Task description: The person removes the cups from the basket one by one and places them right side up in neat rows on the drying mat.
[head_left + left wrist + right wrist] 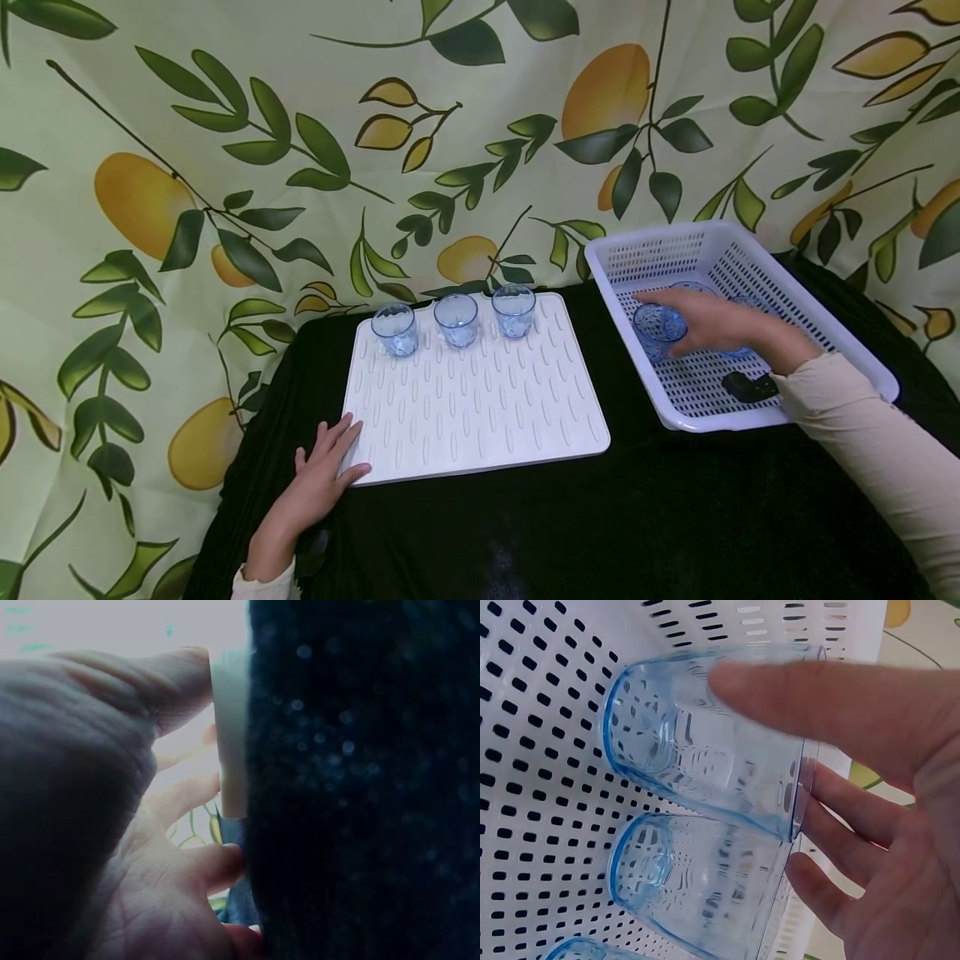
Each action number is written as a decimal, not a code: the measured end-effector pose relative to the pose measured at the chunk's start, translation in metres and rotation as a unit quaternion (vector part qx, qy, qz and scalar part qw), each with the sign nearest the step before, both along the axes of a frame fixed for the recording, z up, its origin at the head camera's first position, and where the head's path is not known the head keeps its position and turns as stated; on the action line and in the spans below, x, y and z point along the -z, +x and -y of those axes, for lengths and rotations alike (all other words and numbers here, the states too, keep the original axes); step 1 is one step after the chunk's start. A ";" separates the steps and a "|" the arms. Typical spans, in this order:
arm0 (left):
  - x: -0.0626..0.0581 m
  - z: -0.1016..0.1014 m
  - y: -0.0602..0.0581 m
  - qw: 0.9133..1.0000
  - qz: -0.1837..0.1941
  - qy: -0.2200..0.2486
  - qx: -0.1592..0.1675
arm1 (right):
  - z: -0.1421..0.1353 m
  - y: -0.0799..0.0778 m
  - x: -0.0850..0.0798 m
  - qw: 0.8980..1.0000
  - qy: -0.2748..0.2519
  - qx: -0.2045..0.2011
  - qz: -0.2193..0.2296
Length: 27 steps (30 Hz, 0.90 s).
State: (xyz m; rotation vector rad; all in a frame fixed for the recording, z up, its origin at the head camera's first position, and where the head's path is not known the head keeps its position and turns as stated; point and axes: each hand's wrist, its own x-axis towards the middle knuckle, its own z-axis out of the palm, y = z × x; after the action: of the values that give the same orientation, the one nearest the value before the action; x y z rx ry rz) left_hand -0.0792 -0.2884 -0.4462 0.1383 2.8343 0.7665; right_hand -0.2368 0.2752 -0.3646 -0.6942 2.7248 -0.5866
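The person's right grip: thumb along one side of a blue-tinted glass, fingers round by the rim on the other side; cannot tell whether they pinch it. That glass stands upright in the pale basket, near its left wall. Left grip: fingers spread at the near left corner of the white mat.

Obstructions: a second glass stands just beside the first, close to the fingertips. In the head view the right sleeve crosses the basket's near side; a dark item by the cuff, identity unclear, hides some slotted floor.

View differences: right wrist shows both bases on the basket floor and a third glass, cut off by the border. Left wrist shows the mat's edge, thumb against it.

Contents: basket, at least three glasses, exact count obscured. Mat, three upright along the far edge: left glass, middle glass, right glass. Basket and mat sit apart on the black-covered bench, before a fruit-printed backdrop.
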 end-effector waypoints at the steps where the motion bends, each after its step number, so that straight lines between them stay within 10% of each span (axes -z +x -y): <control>1: 0.000 0.000 0.000 1.000 0.001 0.000 0.000 | 0.000 0.000 0.000 1.000 0.000 -0.001 -0.001; 27: -0.001 -0.001 0.000 1.000 0.002 0.001 -0.002 | -0.008 0.010 -0.025 0.988 -0.153 0.007 0.002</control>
State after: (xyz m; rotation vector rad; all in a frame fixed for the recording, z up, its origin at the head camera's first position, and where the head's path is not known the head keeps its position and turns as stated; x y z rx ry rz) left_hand -0.0792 -0.2878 -0.4456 0.1308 2.8314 0.7701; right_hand -0.2269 0.2830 -0.3392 -0.7406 2.6645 -1.0231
